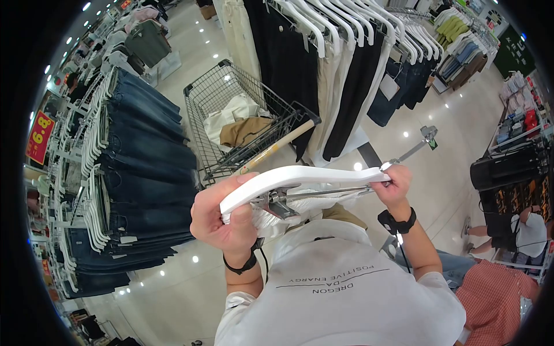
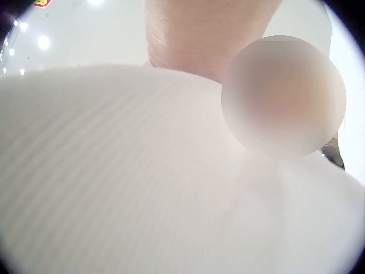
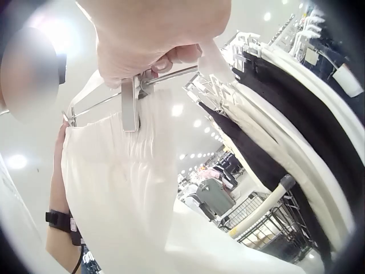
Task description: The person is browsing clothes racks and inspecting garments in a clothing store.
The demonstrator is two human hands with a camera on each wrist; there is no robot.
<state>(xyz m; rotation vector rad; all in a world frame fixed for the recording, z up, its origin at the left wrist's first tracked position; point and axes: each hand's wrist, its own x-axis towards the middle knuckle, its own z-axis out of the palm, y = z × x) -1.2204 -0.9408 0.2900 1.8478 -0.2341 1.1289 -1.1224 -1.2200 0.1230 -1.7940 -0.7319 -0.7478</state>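
Note:
A white hanger (image 1: 306, 175) with a metal rod and clips spans both hands in the head view. My left hand (image 1: 216, 219) grips its left end, thumb below and fingers above. With curled fingers, my right hand (image 1: 396, 183) holds the opposite end. White trousers (image 3: 120, 182) with a gathered waistband hang from the rod in the right wrist view. One metal clip (image 3: 130, 105) sits on the waistband, just under the right hand. Pale ribbed fabric (image 2: 114, 171) fills most of the left wrist view.
A shopping cart (image 1: 199, 109) with white and brown garments stands ahead. Dark jeans (image 1: 144, 155) hang on a rack at left; black and pale trousers (image 1: 352, 86) hang ahead. Another person (image 1: 528, 233) is at right, and red checked cloth (image 1: 499, 300) lies at lower right.

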